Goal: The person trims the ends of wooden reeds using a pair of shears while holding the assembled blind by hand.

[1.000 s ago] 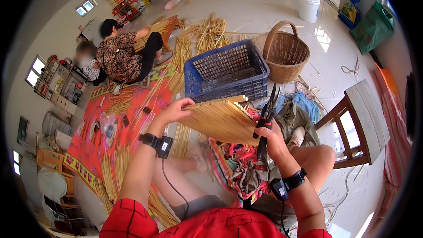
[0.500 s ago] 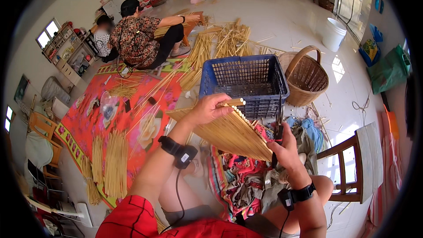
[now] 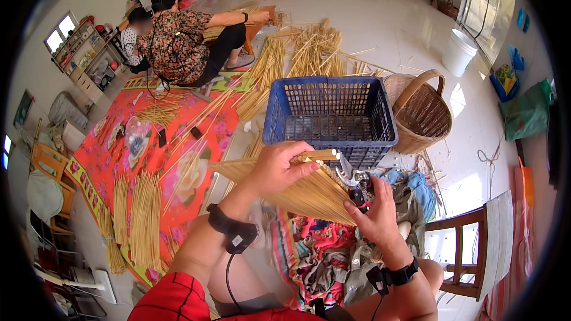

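My left hand (image 3: 279,169) is closed on the upper edge of a flat panel of straw-coloured sticks (image 3: 297,197), held tilted above my lap. A thicker stick (image 3: 323,155) runs along that edge, and its cut end points right. My right hand (image 3: 379,213) grips pruning shears (image 3: 355,178) with dark and red handles. Their metal blades are spread close to the stick's end; whether they touch it I cannot tell. Beneath the panel lies a heap of coloured cloth (image 3: 312,255). A blue plastic crate (image 3: 273,110) stands just beyond my hands.
A wicker basket (image 3: 429,123) stands right of the crate, a white bucket (image 3: 459,53) farther off. A wooden chair (image 3: 485,246) is at my right. Stick bundles (image 3: 146,220) lie on a red floral mat (image 3: 178,142). Two people (image 3: 184,47) sit at the far left near loose sticks (image 3: 309,50).
The shears have turned, so their blades now show spread by the stick's end. The panel and both hands sit slightly lower in view, which has shifted a little.
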Demonstrator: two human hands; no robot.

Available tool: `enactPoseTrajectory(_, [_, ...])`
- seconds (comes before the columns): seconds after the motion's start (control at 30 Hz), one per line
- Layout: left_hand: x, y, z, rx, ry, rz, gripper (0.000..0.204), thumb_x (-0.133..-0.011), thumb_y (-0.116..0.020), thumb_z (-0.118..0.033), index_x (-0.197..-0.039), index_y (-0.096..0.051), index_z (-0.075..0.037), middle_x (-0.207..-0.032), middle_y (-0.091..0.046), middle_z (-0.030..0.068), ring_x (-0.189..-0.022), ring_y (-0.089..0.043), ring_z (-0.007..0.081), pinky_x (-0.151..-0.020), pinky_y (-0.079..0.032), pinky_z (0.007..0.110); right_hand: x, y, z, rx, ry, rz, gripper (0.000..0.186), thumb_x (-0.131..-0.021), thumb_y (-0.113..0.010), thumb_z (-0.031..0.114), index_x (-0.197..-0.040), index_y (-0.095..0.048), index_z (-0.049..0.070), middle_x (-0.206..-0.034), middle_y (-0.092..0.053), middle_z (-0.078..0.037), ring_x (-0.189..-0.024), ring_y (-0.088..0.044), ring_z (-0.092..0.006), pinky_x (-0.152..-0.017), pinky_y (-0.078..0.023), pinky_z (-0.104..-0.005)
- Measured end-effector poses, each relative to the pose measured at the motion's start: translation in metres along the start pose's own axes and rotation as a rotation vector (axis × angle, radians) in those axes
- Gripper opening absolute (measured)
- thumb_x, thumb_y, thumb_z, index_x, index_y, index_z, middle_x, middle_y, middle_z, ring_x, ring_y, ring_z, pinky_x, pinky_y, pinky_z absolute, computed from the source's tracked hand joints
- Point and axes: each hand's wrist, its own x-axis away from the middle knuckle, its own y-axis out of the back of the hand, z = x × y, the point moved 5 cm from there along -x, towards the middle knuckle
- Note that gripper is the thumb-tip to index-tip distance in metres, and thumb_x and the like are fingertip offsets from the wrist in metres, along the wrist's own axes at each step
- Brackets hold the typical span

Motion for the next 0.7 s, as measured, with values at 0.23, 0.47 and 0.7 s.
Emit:
enactPoseTrajectory(0.23, [-0.007, -0.012, -0.009, -0.043, 0.005, 0.042, 0.028, -0.091, -0.074, -0.028, -0.099, -0.067, -0.002, -0.082, -0.065, 0.0116, -0.075, -0.065, 0.0256, -0.067, -0.049, 0.033, -0.006, 0.0, 0.004, -0.095, -0.039, -0.015, 0.067, -0.076, -0.083, 0.033, -0.121, -0.053, -0.008, -0.106, -0.06, -0.022, -0.102, -0.057, -0.0384, -0.092, -0.047, -0.0463])
enactPoseTrajectory(0.47, [-0.007, -0.014, -0.009, -0.044, -0.08, -0.014, 0.031, -0.088, -0.075, -0.035, -0.098, -0.068, -0.006, -0.079, -0.065, 0.0123, -0.073, -0.065, 0.0322, -0.063, -0.049, 0.039, -0.005, 0.009, 0.005, -0.022, -0.005, -0.037, 0.066, -0.076, -0.083, 0.034, -0.119, -0.054, -0.007, -0.104, -0.061, -0.023, -0.1, -0.058, -0.0398, -0.09, -0.048, -0.0467])
enactPoseTrajectory(0.7, [-0.008, -0.016, -0.009, 0.001, -0.077, -0.002, 0.029, -0.089, -0.075, -0.032, -0.099, -0.068, -0.006, -0.08, -0.065, 0.0125, -0.074, -0.065, 0.0314, -0.064, -0.049, 0.038, -0.006, 0.013, 0.002, -0.01, 0.012, -0.056, 0.065, -0.075, -0.083, 0.033, -0.117, -0.054, -0.006, -0.101, -0.061, -0.023, -0.1, -0.057, -0.0408, -0.089, -0.047, -0.0469])
